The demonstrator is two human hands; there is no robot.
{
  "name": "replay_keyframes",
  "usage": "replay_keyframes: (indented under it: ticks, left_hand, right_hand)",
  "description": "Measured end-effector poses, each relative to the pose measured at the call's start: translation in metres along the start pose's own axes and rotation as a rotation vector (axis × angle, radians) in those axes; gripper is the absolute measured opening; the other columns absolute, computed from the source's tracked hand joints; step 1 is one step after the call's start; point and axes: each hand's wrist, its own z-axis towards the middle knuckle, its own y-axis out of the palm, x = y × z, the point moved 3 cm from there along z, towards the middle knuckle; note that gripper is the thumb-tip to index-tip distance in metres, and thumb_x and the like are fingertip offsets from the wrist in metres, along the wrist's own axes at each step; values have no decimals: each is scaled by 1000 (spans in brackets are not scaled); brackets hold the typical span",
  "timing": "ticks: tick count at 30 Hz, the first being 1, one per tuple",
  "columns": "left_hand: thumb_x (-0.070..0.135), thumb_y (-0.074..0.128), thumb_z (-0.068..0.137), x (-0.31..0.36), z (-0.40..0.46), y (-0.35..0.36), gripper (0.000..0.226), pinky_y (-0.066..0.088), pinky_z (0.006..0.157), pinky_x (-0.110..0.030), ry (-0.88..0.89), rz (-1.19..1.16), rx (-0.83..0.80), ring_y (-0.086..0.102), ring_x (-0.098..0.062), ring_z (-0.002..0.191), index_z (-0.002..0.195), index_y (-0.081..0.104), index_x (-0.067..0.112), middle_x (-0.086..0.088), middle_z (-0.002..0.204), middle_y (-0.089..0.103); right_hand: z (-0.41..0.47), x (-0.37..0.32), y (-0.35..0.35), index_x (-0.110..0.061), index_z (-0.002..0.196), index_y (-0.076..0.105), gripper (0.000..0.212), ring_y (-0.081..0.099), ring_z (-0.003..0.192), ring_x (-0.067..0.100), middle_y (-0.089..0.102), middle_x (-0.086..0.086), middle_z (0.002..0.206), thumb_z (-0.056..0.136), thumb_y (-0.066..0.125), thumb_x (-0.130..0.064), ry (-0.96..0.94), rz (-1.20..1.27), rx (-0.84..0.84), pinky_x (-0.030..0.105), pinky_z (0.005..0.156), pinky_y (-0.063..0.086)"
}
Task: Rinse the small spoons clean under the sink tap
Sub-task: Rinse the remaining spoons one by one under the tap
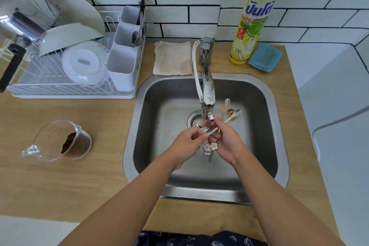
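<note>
Over the sink [265, 126], under the tap [207, 94], the right hand [227, 142] grips a bunch of spoons [229, 112], bowls fanned upward, flower-ended handles hanging below. The left hand [187, 144] pinches the end of one spoon's pale handle.

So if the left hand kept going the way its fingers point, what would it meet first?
Most likely the right hand: the left hand points right across the sink, pinching one spoon whose far end lies in the right hand's bundle. Depth is uncertain.
</note>
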Motion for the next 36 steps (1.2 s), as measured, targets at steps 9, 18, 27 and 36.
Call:
replay_keyframes:
  ticks: [9,18,27,36]
  left_hand:
    - [33,72,90,0,10,-4,22,39,63,-25,2,230,10,48,-7,64,80,58,19,6,72,54]
    - [47,52,101,13,4,-1,27,52,57,-26,-109,135,-322,63,-11,67,104,55,21,2,77,58]
    - [41,43,106,1,-13,-14,24,20,45,-19,-194,118,-379,34,-6,51,94,43,20,7,68,36]
    - [40,47,105,-6,-27,-31,22,23,39,-20,-188,73,-329,32,-9,50,109,47,18,5,68,43]
  right_hand:
    - [-4,-11,-3,-19,62,44,50,56,74,13,69,-4,71,112,43,-30,-55,-108,98,31,75,46]
    - [-1,-9,12,-3,112,71,46,54,82,20,66,0,85,109,46,-42,18,-479,-17,38,82,41]
    - [5,-21,-4,-47,150,25,80,74,109,30,71,7,131,92,77,-26,-231,-386,-24,49,88,61]
    - [1,-7,19,-16,122,65,26,75,103,9,74,2,113,112,41,-16,-228,-690,-64,39,86,59]
